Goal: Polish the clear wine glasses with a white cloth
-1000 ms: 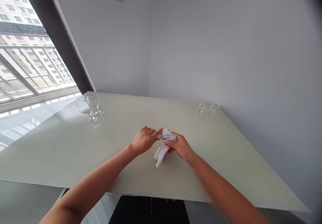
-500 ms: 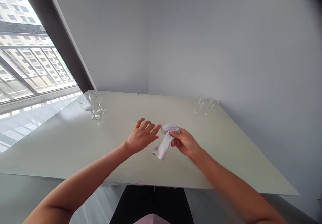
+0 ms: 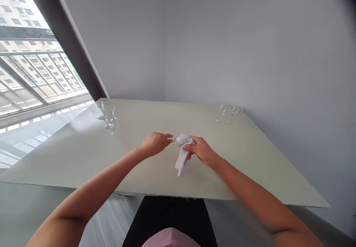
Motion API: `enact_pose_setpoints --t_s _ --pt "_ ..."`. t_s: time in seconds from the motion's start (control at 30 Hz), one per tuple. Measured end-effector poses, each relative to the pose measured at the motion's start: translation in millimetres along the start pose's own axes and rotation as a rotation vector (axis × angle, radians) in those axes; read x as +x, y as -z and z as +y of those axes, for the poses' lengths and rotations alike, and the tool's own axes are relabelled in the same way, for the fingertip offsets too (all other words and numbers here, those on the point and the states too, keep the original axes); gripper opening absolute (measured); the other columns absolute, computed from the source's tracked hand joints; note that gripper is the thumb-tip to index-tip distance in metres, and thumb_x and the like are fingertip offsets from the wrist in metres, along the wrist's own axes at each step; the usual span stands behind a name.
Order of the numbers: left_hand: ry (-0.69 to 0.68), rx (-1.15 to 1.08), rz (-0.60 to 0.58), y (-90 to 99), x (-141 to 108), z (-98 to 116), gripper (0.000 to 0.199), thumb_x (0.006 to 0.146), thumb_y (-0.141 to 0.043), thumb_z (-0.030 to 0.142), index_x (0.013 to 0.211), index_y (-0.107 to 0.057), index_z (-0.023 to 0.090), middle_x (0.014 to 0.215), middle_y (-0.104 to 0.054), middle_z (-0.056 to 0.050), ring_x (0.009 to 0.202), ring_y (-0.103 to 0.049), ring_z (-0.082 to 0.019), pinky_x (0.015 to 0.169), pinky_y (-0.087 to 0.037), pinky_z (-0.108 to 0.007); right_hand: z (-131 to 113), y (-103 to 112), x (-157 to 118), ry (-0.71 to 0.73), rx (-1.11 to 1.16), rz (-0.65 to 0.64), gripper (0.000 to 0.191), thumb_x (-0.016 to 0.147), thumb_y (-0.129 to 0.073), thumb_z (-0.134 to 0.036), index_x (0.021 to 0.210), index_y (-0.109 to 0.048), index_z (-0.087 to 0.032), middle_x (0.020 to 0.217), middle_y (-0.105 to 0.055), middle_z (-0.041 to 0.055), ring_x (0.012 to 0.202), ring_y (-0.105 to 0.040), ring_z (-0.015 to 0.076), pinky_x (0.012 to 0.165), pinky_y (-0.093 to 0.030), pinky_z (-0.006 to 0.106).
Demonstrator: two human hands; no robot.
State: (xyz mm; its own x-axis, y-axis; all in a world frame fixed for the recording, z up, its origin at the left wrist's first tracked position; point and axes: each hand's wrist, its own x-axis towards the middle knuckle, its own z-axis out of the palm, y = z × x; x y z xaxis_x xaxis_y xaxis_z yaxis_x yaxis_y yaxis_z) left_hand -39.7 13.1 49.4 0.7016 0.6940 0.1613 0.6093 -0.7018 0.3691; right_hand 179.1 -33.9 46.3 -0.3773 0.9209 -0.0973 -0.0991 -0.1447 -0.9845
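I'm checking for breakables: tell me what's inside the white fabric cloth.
A clear, glass-like tip shows at the left end of the white cloth; folds and the right hand cover the rest, so its shape is hidden.

Grey walls (image 3: 236, 47), bright window (image 3: 30, 63) L side

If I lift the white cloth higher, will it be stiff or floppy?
The white cloth will probably be floppy: its lower end hangs loose below the right hand. Its fabric looks thin, so it is likely light. The clear, glassy piece showing at its left edge may be fragile.
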Motion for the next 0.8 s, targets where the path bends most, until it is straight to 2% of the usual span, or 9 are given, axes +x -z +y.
enact_pose_setpoints --t_s 0.1,0.23,0.3,0.43,0.47,0.53,0.67,0.73,0.8 --pt "-0.09 0.265 0.213 -7.4 3 8 0.035 0.086 -0.041 0.036 0.116 -0.05 0.019 0.09 -0.062 -0.01 0.092 -0.054 -0.022 0.087 -0.034 -0.04 7 -2 8 -0.078 0.32 0.204 0.021 0.066 -0.07 -0.03 0.077 -0.059 -0.017 0.057 -0.059 -0.0034 0.045 -0.054 0.0072 0.046 -0.044 0.02" --pt "-0.135 0.367 0.271 -10.7 8 7 0.032 0.087 -0.04 0.038 0.103 -0.057 0.017 0.07 -0.059 -0.006 0.073 -0.054 -0.018 0.079 -0.037 -0.036 3 -9 6 -0.078 0.431 0.23 0.017 0.068 -0.069 -0.028 0.077 -0.059 -0.017 0.057 -0.057 -0.0044 0.044 -0.051 0.0043 0.046 -0.043 0.017" --pt "-0.072 0.177 0.145 -3.6 9 2 0.037 0.088 -0.034 0.044 0.091 -0.061 0.018 0.062 -0.056 -0.003 0.061 -0.051 -0.014 0.068 -0.039 -0.03 -3 -12 -1 0.004 0.264 0.149 0.018 0.07 -0.067 -0.029 0.08 -0.06 -0.017 0.06 -0.059 -0.0028 0.043 -0.053 0.0062 0.045 -0.044 0.019" --pt "-0.06 -0.342 -0.399 18.4 7 -4 0.052 0.088 -0.023 0.051 0.087 -0.063 0.018 0.057 -0.054 0.0 0.051 -0.047 -0.009 0.054 -0.037 -0.023 -12 -12 -16 0.007 -0.025 -0.115 0.026 0.07 -0.066 -0.03 0.089 -0.06 -0.015 0.068 -0.063 0.0016 0.043 -0.057 0.0122 0.044 -0.045 0.025" --pt "-0.06 -0.389 -0.466 21.6 7 -4 0.053 0.088 -0.022 0.052 0.09 -0.063 0.018 0.058 -0.056 0.0 0.051 -0.048 -0.01 0.054 -0.038 -0.023 -12 -12 -18 -0.007 -0.023 -0.124 0.026 0.07 -0.066 -0.03 0.089 -0.06 -0.015 0.068 -0.063 0.0016 0.043 -0.057 0.0123 0.044 -0.045 0.025" --pt "-0.017 -0.295 -0.339 21.8 5 1 0.048 0.088 -0.025 0.049 0.096 -0.062 0.019 0.067 -0.061 -0.002 0.058 -0.053 -0.012 0.059 -0.04 -0.025 -8 -11 -15 -0.022 0.073 -0.032 0.022 0.07 -0.066 -0.029 0.086 -0.06 -0.015 0.064 -0.062 0.0001 0.043 -0.055 0.01 0.044 -0.043 0.023" --pt "-0.042 0.24 0.244 3.8 3 16 0.033 0.086 -0.042 0.037 0.113 -0.054 0.022 0.094 -0.063 -0.008 0.089 -0.055 -0.02 0.083 -0.037 -0.037 3 -12 -2 -0.062 0.443 0.218 0.016 0.067 -0.069 -0.025 0.073 -0.057 -0.016 0.053 -0.054 -0.006 0.041 -0.046 0.0033 0.044 -0.039 0.017" --pt "-0.093 0.363 0.335 -4.2 2 18 0.031 0.086 -0.044 0.033 0.113 -0.053 0.022 0.092 -0.063 -0.009 0.09 -0.054 -0.021 0.088 -0.032 -0.041 5 -16 0 -0.04 0.51 0.237 0.016 0.069 -0.068 -0.026 0.073 -0.056 -0.017 0.05 -0.051 -0.0074 0.04 -0.044 0.003 0.045 -0.039 0.017" --pt "-0.075 0.333 0.331 -5.6 1 14 0.028 0.087 -0.042 0.034 0.107 -0.056 0.021 0.079 -0.063 -0.006 0.08 -0.055 -0.019 0.085 -0.033 -0.039 4 -20 -4 0.018 0.395 0.204 0.016 0.071 -0.066 -0.029 0.077 -0.056 -0.018 0.051 -0.053 -0.0064 0.041 -0.047 0.0047 0.046 -0.04 0.019"
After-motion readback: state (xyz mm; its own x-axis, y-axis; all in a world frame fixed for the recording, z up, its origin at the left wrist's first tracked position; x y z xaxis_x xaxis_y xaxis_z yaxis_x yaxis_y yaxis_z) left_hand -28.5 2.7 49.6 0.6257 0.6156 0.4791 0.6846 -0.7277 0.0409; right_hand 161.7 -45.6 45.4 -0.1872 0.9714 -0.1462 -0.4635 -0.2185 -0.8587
